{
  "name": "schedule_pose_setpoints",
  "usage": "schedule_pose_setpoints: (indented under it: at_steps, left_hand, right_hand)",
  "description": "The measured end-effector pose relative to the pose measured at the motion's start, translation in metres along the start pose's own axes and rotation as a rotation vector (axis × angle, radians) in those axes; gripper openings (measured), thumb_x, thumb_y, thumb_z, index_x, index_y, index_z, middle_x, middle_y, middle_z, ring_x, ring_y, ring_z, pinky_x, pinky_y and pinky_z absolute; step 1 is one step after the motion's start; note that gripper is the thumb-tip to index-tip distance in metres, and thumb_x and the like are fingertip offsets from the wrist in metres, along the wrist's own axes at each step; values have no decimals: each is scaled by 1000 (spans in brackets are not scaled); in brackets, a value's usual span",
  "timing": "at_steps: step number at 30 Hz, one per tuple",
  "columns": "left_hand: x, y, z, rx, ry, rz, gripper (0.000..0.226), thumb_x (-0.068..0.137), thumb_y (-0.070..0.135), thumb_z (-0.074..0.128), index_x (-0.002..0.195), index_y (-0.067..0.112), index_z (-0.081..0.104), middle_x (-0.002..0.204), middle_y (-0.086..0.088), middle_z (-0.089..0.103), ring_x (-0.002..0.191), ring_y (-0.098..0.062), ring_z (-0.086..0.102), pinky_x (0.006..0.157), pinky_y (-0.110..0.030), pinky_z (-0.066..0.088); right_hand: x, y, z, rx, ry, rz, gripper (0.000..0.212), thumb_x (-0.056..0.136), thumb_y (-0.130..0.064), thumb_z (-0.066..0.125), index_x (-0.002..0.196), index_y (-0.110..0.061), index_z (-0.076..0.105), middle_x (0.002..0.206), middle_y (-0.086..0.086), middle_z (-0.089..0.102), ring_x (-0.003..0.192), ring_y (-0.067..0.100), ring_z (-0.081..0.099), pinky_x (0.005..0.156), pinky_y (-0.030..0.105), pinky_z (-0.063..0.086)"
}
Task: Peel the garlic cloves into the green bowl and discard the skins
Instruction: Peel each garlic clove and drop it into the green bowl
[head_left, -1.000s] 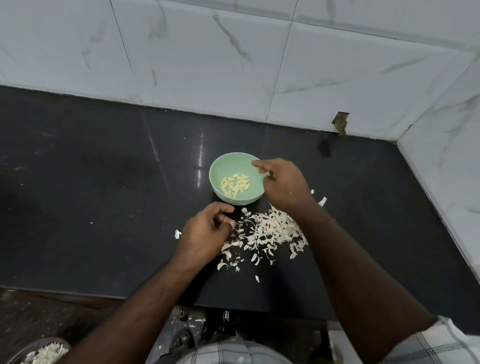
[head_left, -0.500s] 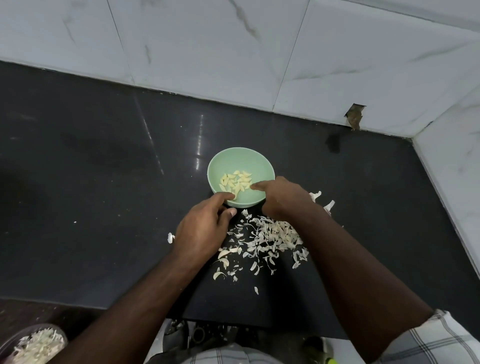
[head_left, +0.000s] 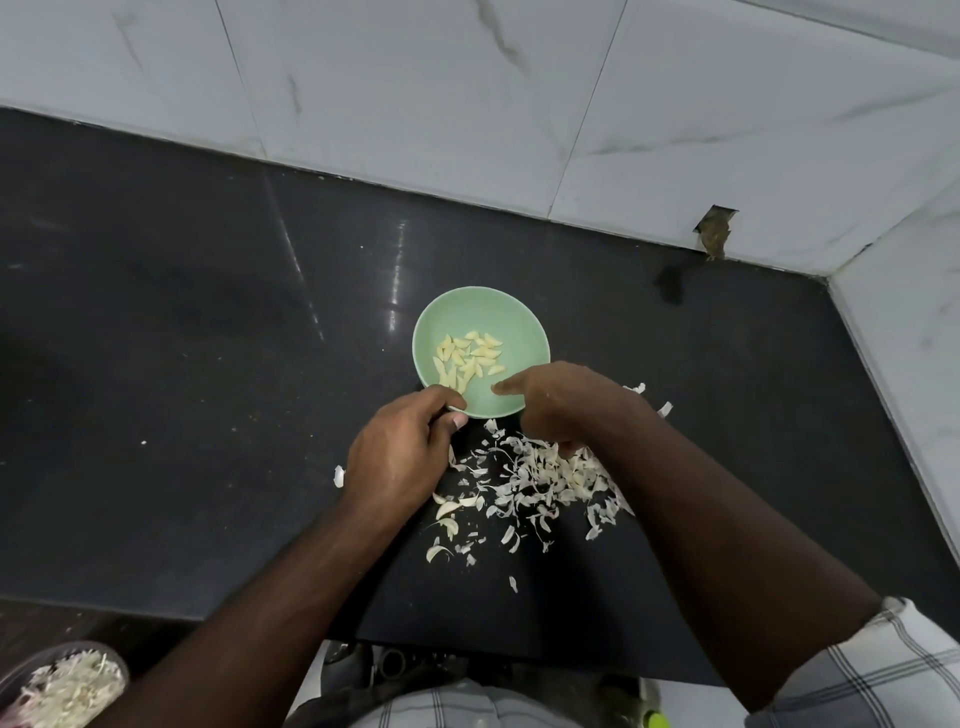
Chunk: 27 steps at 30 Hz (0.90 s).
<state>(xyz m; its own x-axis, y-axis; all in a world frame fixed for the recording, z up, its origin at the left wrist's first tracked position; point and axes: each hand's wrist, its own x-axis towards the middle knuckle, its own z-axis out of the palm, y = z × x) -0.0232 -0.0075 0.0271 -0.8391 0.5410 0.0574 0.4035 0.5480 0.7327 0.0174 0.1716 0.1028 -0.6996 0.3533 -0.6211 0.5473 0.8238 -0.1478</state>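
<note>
The green bowl (head_left: 519, 317) stands on the black counter with several peeled garlic cloves (head_left: 467, 358) in it. My left hand (head_left: 400, 452) is at the bowl's near-left rim, index finger curled over the rim and thumb tip just below it. My right hand (head_left: 561, 405) lies at the near-right rim with its index finger stretched over the edge. Its other fingers curl down into the pile of garlic skins (head_left: 540, 483), and what they hold is hidden. The skins are scattered on the counter in front of the bowl, between my forearms.
A container (head_left: 67, 686) heaped with pale skins sits below the counter at the bottom left. A stray skin (head_left: 338, 475) lies left of my left hand. White marble-look tiles form the back and right walls, with a broken hole (head_left: 714, 234) near the corner.
My right hand drew back from above the bowl to its near rim. My left hand moved forward from the skin pile up to the bowl's rim.
</note>
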Motion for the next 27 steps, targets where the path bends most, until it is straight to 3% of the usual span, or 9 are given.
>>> schedule_pose_setpoints:
  at_steps: [4, 9, 11, 15, 23, 27]
  left_hand:
    - [-1, -3, -1, -6, 6, 35, 8, 97, 33, 61, 102, 36, 67, 90, 17, 68, 84, -5, 59, 69, -33, 53]
    - [-1, -4, 0, -3, 5, 60, 8, 97, 31, 62, 101, 35, 67, 90, 15, 68, 85, -5, 59, 69, -34, 53]
    - [-2, -4, 0, -6, 0, 69, 8, 97, 31, 62, 101, 35, 68, 90, 14, 68, 85, -6, 60, 69, -34, 53]
    - [-4, -5, 1, -6, -2, 76, 9, 97, 30, 63, 103, 35, 68, 94, 14, 68, 90, -8, 61, 72, -35, 54]
    - [-6, -9, 3, 27, 5, 99, 12, 97, 30, 64, 107, 34, 68, 96, 10, 69, 92, -12, 62, 73, -36, 54]
    - [-4, -9, 3, 33, 15, 99, 12, 97, 30, 63, 107, 34, 68, 96, 10, 70, 91, -12, 62, 71, -35, 54]
  right_hand:
    - [-4, 5, -1, 163, -51, 11, 76, 87, -2, 50, 148, -46, 37, 95, 8, 63, 67, 23, 72, 60, 34, 63]
    - [-9, 1, -9, 134, -47, -23, 79, 84, -3, 61, 148, -42, 37, 80, 7, 69, 59, 19, 68, 55, 28, 61]
    - [-11, -7, -9, 54, -95, -48, 86, 82, 0, 63, 152, -38, 31, 77, 8, 69, 53, 17, 62, 51, 25, 57]
    - [-7, -19, -8, -165, -157, -67, 93, 82, -2, 67, 157, -31, 21, 89, 10, 75, 71, 19, 70, 68, 30, 59]
    - [-5, -19, 0, -80, -190, -39, 90, 84, 0, 65, 157, -29, 22, 68, 7, 68, 47, 12, 59, 43, 19, 46]
    - [-8, -16, -4, -14, -207, -46, 80, 82, -1, 68, 150, -29, 37, 70, 7, 68, 44, 12, 57, 42, 17, 43]
